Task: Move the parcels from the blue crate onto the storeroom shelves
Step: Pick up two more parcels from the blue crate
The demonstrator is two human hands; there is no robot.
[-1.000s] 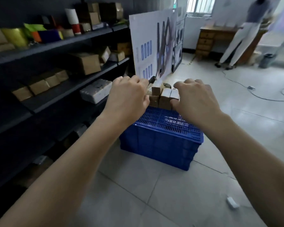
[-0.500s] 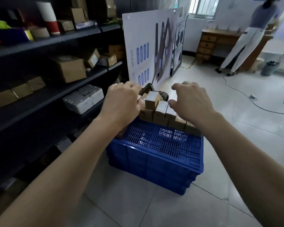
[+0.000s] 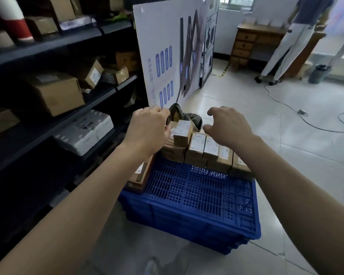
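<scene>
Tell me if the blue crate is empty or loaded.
Loaded. Small cardboard parcels are stacked along the far side of the blue crate, another lies at its left edge; the near mesh is bare.

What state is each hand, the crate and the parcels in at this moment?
blue crate: on the floor, mesh surface up, near part bare.
parcel row: standing side by side at the crate's far end.
top parcel: upright on the stack.
left hand: fingers curled beside top parcel; grip hidden.
right hand: fingers spread, bent, above parcel row, holding nothing.
shelves: loaded with boxes.
</scene>
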